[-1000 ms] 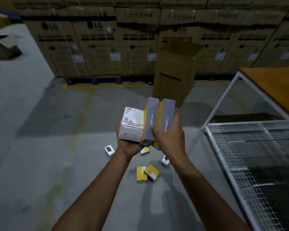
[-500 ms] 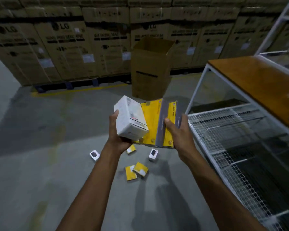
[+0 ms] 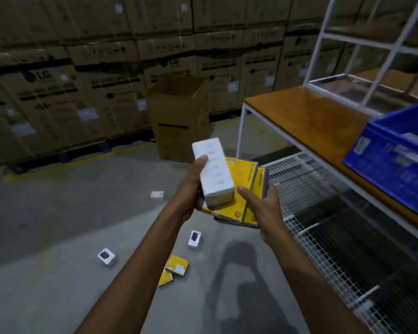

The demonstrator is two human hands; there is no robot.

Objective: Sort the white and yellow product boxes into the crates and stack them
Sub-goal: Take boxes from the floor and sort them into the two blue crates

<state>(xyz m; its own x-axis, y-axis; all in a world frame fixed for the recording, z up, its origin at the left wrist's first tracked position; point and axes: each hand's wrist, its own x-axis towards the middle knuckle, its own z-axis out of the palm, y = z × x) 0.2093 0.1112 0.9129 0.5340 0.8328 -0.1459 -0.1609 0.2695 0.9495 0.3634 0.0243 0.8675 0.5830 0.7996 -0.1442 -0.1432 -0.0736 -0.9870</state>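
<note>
My left hand (image 3: 191, 186) grips a white box (image 3: 214, 171), thumb on its top face, held over the yellow boxes. My right hand (image 3: 261, 208) holds two flat yellow boxes (image 3: 245, 191) side by side, thumb on top and fingers wrapped round their right edge. A blue crate (image 3: 393, 160) with some packets inside stands on the wooden table at the right. On the floor below lie two yellow boxes (image 3: 175, 267) and three small white boxes (image 3: 194, 238), (image 3: 106, 255), (image 3: 157, 195).
A wooden tabletop (image 3: 304, 112) on a white frame runs along the right, with a wire mesh shelf (image 3: 323, 213) beneath and a white rack (image 3: 362, 56) above. An open tall carton (image 3: 179, 119) stands ahead. Stacked cartons (image 3: 70, 88) wall the back.
The view has swung right, so the table and blue crate have come into sight. The white box has moved over the yellow boxes, which now lie flatter in my right hand.
</note>
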